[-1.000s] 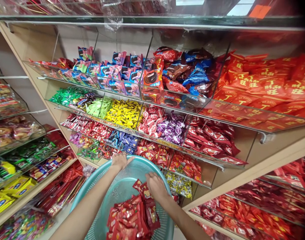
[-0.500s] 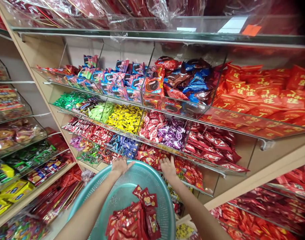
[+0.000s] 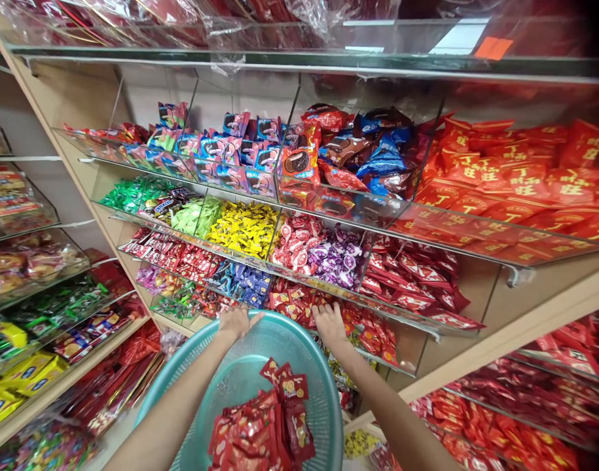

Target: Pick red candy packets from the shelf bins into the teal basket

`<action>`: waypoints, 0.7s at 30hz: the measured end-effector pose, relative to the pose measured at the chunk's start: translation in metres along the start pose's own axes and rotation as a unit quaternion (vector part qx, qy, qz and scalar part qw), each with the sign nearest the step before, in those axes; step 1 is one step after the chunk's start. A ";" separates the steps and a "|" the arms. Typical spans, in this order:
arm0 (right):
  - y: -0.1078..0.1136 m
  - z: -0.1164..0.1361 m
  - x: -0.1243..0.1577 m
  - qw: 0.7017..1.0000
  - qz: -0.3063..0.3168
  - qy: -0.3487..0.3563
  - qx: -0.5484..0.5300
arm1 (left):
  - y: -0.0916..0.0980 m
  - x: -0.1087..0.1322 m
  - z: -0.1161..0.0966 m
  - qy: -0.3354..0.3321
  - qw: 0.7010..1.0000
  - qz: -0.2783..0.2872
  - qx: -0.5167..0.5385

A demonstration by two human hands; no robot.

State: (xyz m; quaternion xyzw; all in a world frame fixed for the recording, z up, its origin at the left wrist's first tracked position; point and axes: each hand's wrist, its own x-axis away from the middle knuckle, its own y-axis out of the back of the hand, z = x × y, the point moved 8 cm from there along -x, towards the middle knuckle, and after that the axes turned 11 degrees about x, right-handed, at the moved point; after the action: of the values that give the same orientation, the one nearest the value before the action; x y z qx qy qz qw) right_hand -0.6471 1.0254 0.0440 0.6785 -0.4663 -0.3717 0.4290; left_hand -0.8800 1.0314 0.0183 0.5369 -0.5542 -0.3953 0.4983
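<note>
A teal plastic basket point(image 3: 323, 386) is tilted at the bottom centre, with red candy packets point(image 3: 250, 432) piled in it. My left hand point(image 3: 237, 322) rests on the basket's far rim, its thumb stretched to the right along the edge; its other fingertips are partly hidden. Beyond the basket's right rim, my right hand point(image 3: 330, 324) reaches into the low compartment of red packets point(image 3: 292, 302), palm down with fingers apart and touching the packets. No packet shows lifted in it.
Glass-fronted shelves point(image 3: 299, 261) hold yellow candies point(image 3: 243, 229), purple candies point(image 3: 341, 256) and red-orange bags point(image 3: 520, 176). A glass ledge point(image 3: 299, 62) runs above. More stocked shelves point(image 3: 58, 314) stand at the left, and red packets point(image 3: 505, 425) lie lower right.
The view has shifted slightly, so the shelves sit a little higher and to the left. Both hands stay in nearly the same places, at the basket rim and the red packets.
</note>
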 end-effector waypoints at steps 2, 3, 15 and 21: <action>0.001 -0.001 0.000 1.000 -0.008 -0.003 0.007 | 0.001 0.001 -0.001 -0.001 1.000 0.002 -0.001; 0.003 -0.001 0.000 1.000 -0.013 -0.005 0.008 | 0.002 0.002 -0.001 0.000 1.000 0.004 -0.002; 0.061 0.008 0.032 0.988 -0.031 -0.009 -0.149 | 0.001 0.001 0.000 0.005 1.000 0.010 0.001; 0.030 0.041 0.071 0.965 0.143 0.014 -0.219 | 0.001 0.001 -0.002 -0.002 1.000 0.006 -0.004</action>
State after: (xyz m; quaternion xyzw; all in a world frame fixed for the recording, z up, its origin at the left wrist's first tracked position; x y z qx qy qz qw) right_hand -0.6728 0.9419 0.0497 0.4996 -0.4598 -0.3898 0.6221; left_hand -0.8784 1.0307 0.0195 0.5305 -0.5575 -0.3954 0.5014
